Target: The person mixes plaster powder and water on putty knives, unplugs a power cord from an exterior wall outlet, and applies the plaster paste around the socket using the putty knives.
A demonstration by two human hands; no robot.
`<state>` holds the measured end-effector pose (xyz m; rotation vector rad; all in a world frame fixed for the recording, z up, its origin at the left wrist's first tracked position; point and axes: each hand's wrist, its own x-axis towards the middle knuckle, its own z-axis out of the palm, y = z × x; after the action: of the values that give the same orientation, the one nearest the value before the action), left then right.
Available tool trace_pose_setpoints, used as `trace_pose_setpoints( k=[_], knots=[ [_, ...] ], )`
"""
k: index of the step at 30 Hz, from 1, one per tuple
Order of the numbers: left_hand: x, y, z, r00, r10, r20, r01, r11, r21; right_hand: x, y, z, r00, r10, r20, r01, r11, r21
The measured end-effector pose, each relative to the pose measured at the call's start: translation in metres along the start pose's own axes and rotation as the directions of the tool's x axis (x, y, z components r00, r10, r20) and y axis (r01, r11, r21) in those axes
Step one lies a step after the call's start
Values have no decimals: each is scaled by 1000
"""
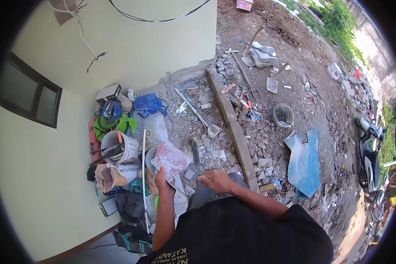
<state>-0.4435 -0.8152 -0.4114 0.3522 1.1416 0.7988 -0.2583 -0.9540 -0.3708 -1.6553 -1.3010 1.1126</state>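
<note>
My left hand [164, 181] grips the near edge of a flat pink piece with white smears and specks [172, 157]; its exact kind I cannot make out. It is tilted over a grey bucket [150, 157], which it partly covers. My right hand [217, 181] is closed in front of my body, over my grey trouser leg, apart from the pink piece. Its curled fingers hide whatever may be inside them. Just ahead of it, a small grey block [196, 152] lies among rubble.
Along the wall stand a white bucket with tools [124, 147], a torn paper sack [116, 176] and a blue bag [148, 104]. A wooden beam [231, 119] crosses the rubble. Beyond lie a hoe [242, 70], a cement-stained bucket [283, 115] and a blue sheet [304, 163].
</note>
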Motion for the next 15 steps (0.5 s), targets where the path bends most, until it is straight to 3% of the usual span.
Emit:
trace_pose_setpoints(
  k=[1, 2, 3, 5, 7, 8, 10, 15],
  knots=[
    [8, 12, -7, 999, -16, 28, 16, 1000, 22, -6, -3, 7, 999, 32, -16, -33, 997, -66],
    [17, 23, -11, 989, -16, 150, 8, 999, 54, -11, -4, 14, 998, 44, -55, -47, 997, -62],
    [24, 30, -8, 961, -19, 275, -3, 997, 80, -14, -3, 18, 987, 83, -139, -87, 996, -25],
    [30, 30, 1, 929, -39, 367, -12, 991, 136, -20, 10, 24, 960, 139, -244, -139, 990, 20],
    [37, 27, 2, 872, -70, 485, -62, 966, 251, -19, 38, 28, 910, 306, -280, -169, 890, 424],
    [37, 25, 7, 855, -100, 509, -52, 960, 276, -22, 31, 22, 892, 322, -316, -165, 885, 435],
    [31, 16, 20, 781, -189, 595, -63, 925, 376, -32, 6, 4, 916, 337, -218, -182, 833, 523],
    [12, -15, 60, 660, -349, 665, 6, 888, 460, -59, -7, 3, 870, 377, -317, -261, 899, 351]
  ],
)
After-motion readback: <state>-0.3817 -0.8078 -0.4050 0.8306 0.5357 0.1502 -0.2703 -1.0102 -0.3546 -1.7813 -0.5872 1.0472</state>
